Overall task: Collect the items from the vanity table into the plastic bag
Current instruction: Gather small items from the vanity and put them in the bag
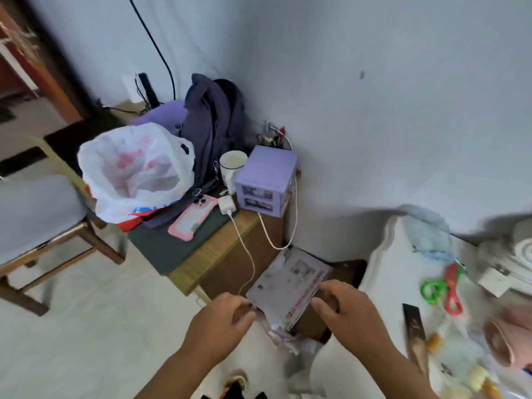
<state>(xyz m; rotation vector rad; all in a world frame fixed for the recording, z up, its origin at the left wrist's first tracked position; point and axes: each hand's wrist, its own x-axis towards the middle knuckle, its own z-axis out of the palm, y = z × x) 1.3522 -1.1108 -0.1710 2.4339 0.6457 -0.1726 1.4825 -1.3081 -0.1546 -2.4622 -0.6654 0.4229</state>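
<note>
Our left hand (227, 318) and right hand (342, 309) pinch a flat printed packet (290, 286); next, we carry it into the open plastic bag (135, 171).

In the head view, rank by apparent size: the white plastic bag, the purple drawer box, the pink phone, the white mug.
1. White plastic bag
2. Purple drawer box
3. Pink phone
4. White mug

Phone and mug are close; the blur makes that order unsure.

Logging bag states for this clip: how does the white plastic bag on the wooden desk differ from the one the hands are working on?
The white plastic bag on the desk stands puffed, mouth open, red-printed, untouched. The crumpled bag hangs low between the left hand and right hand, under a flat grey packet. Both are thin, pale plastic.
</note>
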